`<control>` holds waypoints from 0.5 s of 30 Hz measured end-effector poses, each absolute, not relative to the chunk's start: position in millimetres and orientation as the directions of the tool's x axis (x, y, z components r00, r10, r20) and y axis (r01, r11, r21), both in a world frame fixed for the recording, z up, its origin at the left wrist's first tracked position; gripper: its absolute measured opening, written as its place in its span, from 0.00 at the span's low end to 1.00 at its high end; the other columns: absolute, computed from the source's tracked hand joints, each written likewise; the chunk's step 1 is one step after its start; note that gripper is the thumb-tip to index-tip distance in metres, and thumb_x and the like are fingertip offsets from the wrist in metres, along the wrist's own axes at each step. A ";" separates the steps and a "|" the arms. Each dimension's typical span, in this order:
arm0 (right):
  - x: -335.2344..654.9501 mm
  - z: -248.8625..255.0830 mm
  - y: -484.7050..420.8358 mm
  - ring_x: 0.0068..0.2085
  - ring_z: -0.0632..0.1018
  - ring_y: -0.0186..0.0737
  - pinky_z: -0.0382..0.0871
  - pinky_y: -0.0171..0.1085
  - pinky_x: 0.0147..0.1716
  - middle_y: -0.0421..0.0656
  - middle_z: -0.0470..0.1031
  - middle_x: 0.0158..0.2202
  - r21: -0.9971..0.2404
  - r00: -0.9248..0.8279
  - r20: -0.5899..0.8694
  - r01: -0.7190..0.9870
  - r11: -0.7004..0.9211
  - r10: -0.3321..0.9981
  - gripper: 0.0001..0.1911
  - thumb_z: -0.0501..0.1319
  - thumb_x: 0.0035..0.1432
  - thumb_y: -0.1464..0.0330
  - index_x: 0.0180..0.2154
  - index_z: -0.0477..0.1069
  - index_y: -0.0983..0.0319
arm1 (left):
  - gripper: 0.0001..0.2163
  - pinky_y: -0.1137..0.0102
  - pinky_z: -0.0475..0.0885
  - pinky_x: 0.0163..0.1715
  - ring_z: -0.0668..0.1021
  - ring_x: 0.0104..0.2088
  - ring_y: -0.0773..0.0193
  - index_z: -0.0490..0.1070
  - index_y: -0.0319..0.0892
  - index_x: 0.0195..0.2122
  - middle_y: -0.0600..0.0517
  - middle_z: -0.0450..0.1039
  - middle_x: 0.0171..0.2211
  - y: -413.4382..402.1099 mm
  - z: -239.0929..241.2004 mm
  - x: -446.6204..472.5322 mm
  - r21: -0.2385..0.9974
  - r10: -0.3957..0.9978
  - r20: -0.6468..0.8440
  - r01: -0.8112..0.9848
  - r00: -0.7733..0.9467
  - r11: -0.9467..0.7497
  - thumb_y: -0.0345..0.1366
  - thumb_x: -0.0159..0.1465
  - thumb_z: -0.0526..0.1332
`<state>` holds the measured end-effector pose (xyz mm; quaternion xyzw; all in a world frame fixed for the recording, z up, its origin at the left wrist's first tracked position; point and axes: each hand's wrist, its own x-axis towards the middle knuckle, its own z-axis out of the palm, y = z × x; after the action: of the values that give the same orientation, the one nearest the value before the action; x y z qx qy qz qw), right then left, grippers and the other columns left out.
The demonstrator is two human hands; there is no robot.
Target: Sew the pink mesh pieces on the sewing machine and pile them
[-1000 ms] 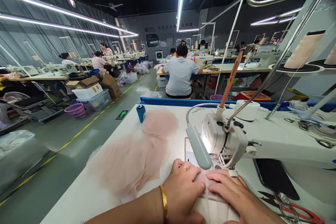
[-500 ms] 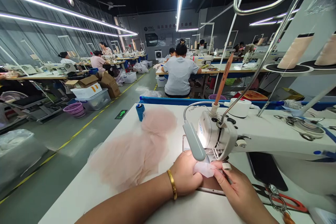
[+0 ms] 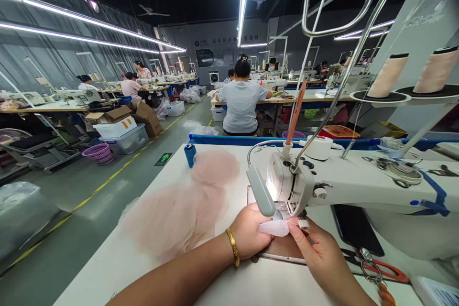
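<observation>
Just in front of the needle area of a white sewing machine (image 3: 355, 189), a small strip of pale sheer fabric (image 3: 274, 228) stretches between my two hands. My left hand (image 3: 248, 230), with a gold bracelet at the wrist, is closed on the strip's left end. At its right end, the thumb and fingers of my right hand (image 3: 311, 244) pinch the fabric. A grey lamp head (image 3: 261, 192) hides part of the needle area and the left fingertips. On the table to the left lies a loose heap of pale pink tulle (image 3: 175, 220).
A blue thread spool (image 3: 190, 155) stands behind the tulle. Right of my right hand lie a black phone (image 3: 356, 229), red-handled pliers (image 3: 390, 272) and a key ring. Thread cones (image 3: 389, 76) stand at upper right. A person (image 3: 240, 100) sits ahead.
The view has shifted slightly. Both hands still hold the strip, which now shows a little longer and straighter between them. The tulle heap lies as before.
</observation>
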<state>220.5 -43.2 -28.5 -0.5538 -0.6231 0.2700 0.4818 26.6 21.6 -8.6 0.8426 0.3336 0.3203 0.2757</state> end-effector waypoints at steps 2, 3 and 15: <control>221.4 -29.3 -42.7 0.37 0.81 0.45 0.76 0.36 0.36 0.41 0.81 0.33 -0.877 0.074 0.289 0.420 0.233 0.954 0.20 0.58 0.72 0.50 0.38 0.79 0.57 | 0.11 0.73 0.73 0.32 0.71 0.28 0.67 0.68 0.43 0.26 0.55 0.71 0.31 22.1 -8.6 26.0 0.679 0.736 0.367 0.378 0.568 -0.630 0.32 0.66 0.66; 221.7 -29.4 -42.7 0.37 0.81 0.45 0.76 0.36 0.37 0.42 0.81 0.34 -0.880 0.074 0.286 0.414 0.232 0.955 0.20 0.58 0.72 0.50 0.38 0.79 0.57 | 0.11 0.72 0.74 0.34 0.72 0.29 0.66 0.69 0.43 0.27 0.55 0.71 0.31 22.9 -9.0 25.5 0.676 0.735 0.374 0.376 0.565 -0.634 0.31 0.66 0.65; 212.3 -22.8 -46.3 0.39 0.84 0.46 0.78 0.36 0.41 0.43 0.86 0.38 -0.890 0.147 0.321 0.384 0.245 0.936 0.21 0.58 0.72 0.49 0.42 0.81 0.57 | 0.07 0.69 0.75 0.38 0.75 0.34 0.62 0.75 0.43 0.32 0.51 0.74 0.35 25.8 -12.5 22.8 0.619 0.686 0.442 0.357 0.578 -0.699 0.29 0.67 0.60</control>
<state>212.3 -46.3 -22.8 -0.5534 -0.5961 0.2668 0.5170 22.8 25.8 -12.5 0.8553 0.3049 0.3438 0.2393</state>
